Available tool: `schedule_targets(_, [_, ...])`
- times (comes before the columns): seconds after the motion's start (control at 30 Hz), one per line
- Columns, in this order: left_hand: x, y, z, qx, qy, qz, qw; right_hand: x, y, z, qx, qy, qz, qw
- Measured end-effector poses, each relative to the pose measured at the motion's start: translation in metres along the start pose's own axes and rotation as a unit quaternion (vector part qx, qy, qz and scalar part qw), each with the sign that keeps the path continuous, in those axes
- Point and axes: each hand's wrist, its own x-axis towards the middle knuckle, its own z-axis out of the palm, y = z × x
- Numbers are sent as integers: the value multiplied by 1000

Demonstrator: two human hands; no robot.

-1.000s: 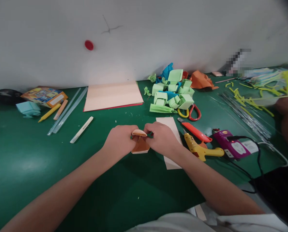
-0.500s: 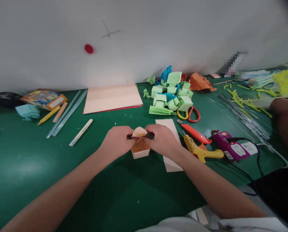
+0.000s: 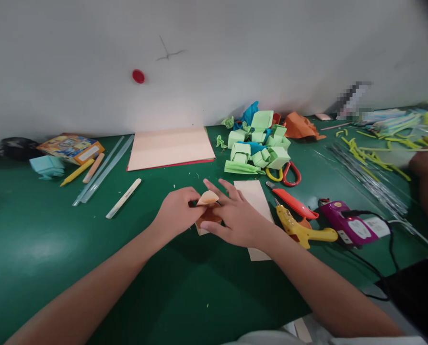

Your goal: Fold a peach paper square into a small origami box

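Note:
A small peach paper box [image 3: 208,197] with a raised flap is between my hands, partly hidden by them. My left hand [image 3: 179,209] pinches its left side. My right hand [image 3: 237,215] has its fingers spread over the box's right side, the thumb across the front. To the right, a peach paper strip [image 3: 254,196] lies partly under my right wrist. Beyond that are a red-orange utility knife [image 3: 294,203] and a yellow glue gun [image 3: 302,229].
Folded green paper boxes [image 3: 259,151] are piled at the back, with scissors handles [image 3: 292,174] in front. Peach sheets [image 3: 174,147] lie against the wall. Glue sticks [image 3: 104,172] lie left. A purple power adapter [image 3: 352,224] with cables sits right, near another person's arm [image 3: 427,191].
My right hand has loosened its pinch on the box and spread its fingers over it. My left hand keeps its pinch. The view has shifted slightly.

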Motion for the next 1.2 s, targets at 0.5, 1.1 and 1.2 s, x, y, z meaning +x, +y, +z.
schedule_targets(0.5, [4,-14,-4,-8,1,18,1000,10,8,0,153,176,121,965])
schedule_targets(1.1, [2,-19,6,-118,-13,9,993,13,20,1,222,104,176,954])
schedule_targets(1.2, [2,-22,8,-140,-14,7,990,13,25,0,243,88,160,953])
